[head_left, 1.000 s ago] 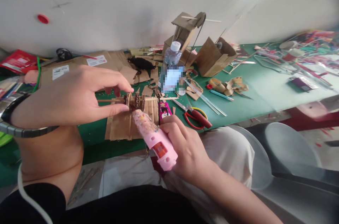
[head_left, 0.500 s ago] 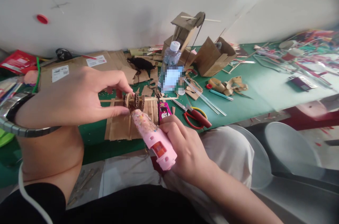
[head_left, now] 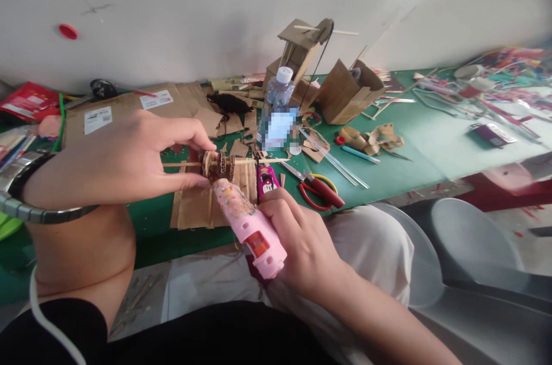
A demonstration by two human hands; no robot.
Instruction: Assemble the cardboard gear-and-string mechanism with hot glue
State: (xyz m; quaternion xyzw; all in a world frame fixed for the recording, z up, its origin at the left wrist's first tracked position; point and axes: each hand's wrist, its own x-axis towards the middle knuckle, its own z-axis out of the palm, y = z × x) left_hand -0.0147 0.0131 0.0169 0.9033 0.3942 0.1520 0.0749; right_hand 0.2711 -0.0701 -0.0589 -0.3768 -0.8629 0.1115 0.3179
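Observation:
Between thumb and fingers, my left hand (head_left: 142,152) pinches a small stack of cardboard discs (head_left: 208,164) threaded on a thin wooden stick (head_left: 250,161). More corrugated cardboard rings (head_left: 227,165) sit on the stick just right of the fingertips. My right hand (head_left: 302,233) is wrapped around a pink hot glue gun (head_left: 259,238), its front crusted with coloured bits. The gun's nozzle end points up-left and is at the discs' lower edge; whether it touches them I cannot tell. Beneath lies a flat cardboard piece (head_left: 194,204) on the green table (head_left: 414,152).
Scissors and red-handled pliers (head_left: 321,189) lie right of the stick. A clear bottle (head_left: 278,92) stands behind, near a cardboard tower (head_left: 302,43) and an open cardboard box (head_left: 351,92). Clear glue sticks (head_left: 334,161) and cardboard scraps are strewn around. Grey stools (head_left: 474,238) stand at right.
Almost nothing differs. Both hands keep their grips, and the glue gun's nozzle has shifted only very slightly against the discs.

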